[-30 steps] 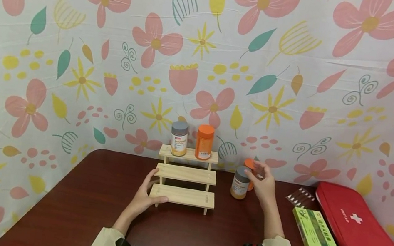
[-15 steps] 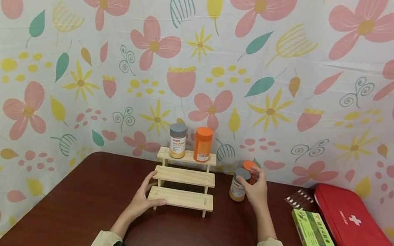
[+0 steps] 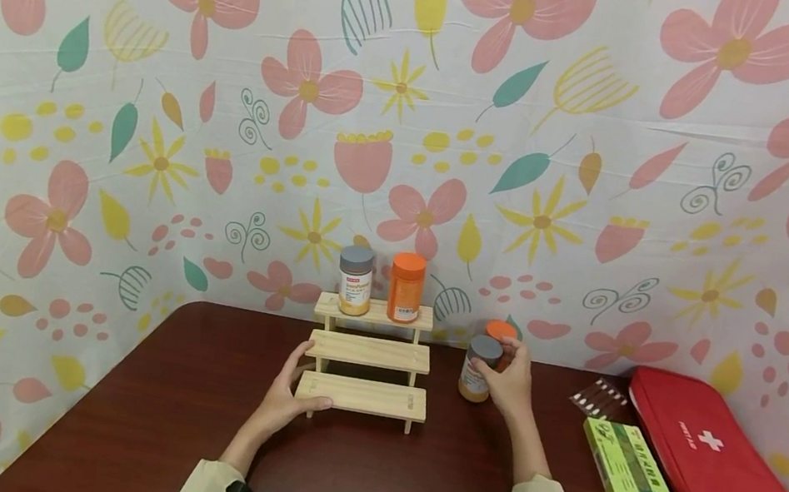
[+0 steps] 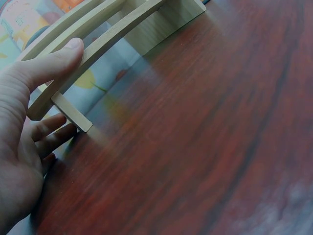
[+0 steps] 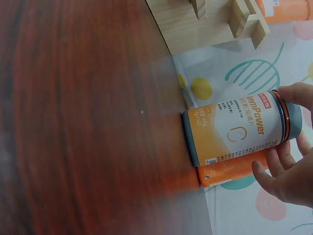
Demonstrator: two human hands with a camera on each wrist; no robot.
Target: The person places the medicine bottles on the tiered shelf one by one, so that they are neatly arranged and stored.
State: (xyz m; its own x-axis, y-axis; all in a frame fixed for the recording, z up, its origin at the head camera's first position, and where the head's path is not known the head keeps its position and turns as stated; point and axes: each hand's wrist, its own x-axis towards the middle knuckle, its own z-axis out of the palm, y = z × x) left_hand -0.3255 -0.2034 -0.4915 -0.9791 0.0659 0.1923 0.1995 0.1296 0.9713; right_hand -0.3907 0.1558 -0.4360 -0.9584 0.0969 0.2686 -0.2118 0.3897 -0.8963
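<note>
A three-step wooden stand (image 3: 368, 352) is on the table, its left end between the thumb and fingers of my left hand (image 3: 278, 399). In the left wrist view, that thumb (image 4: 66, 56) lies over the front step, with other fingers below it. My right hand (image 3: 513, 387) pinches a grey-capped supplement bottle (image 3: 476, 375) near its cap. This bottle stands upright right of the stand; the right wrist view shows its orange-and-white label (image 5: 234, 125). Close behind it is an orange bottle (image 5: 232, 171), partly hidden by the bottle and hand.
A grey-capped bottle (image 3: 355, 282) and an orange bottle (image 3: 406, 290) stand on the top step. Farther right lie a blister-type pack of swabs (image 3: 600, 398), a green box (image 3: 631, 471) and a red first aid pouch (image 3: 716, 459). A patterned cloth hangs behind the table.
My right hand has come lower and closer around the grey-capped bottle, its thumb now on the near side below the cap. My left hand keeps its hold on the stand.
</note>
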